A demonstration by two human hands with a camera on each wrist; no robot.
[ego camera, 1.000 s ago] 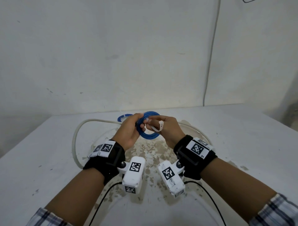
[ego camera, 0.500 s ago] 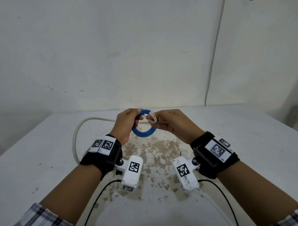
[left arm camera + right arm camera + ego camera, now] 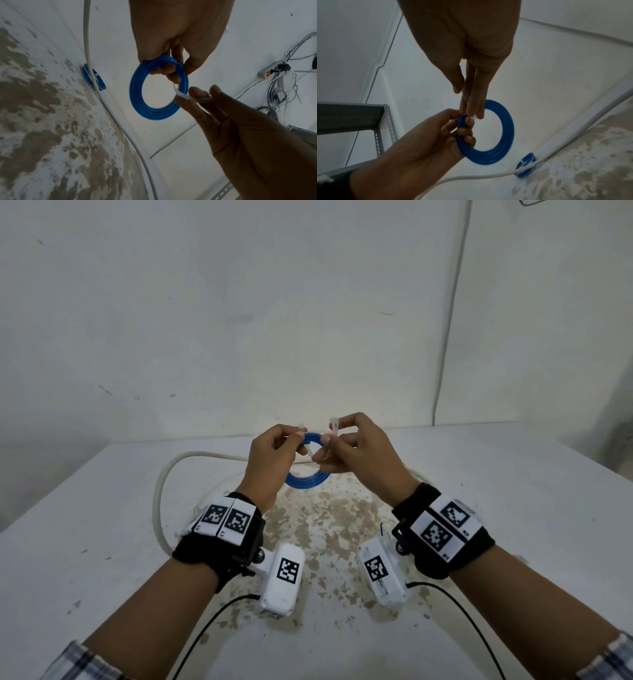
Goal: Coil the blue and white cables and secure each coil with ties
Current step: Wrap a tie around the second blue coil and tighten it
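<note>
- The blue coil [image 3: 306,481] is now lifted higher above the tabletop [image 3: 102,542] than a second ago, gripped by the left hand [image 3: 270,460].
- The white tie [image 3: 335,426] has been pulled through; the right hand [image 3: 359,453] pinches one end, so cinching looks close.
- Whether the tie's ends are engaged is hidden behind the fingers.
- The white cable [image 3: 161,491] lies uncoiled; a second blue coil [image 3: 526,169] sits already tied.

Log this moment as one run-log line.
left hand: grips blue coil | right hand: pinches white tie at coil | white cable: uncoiled on table
</note>
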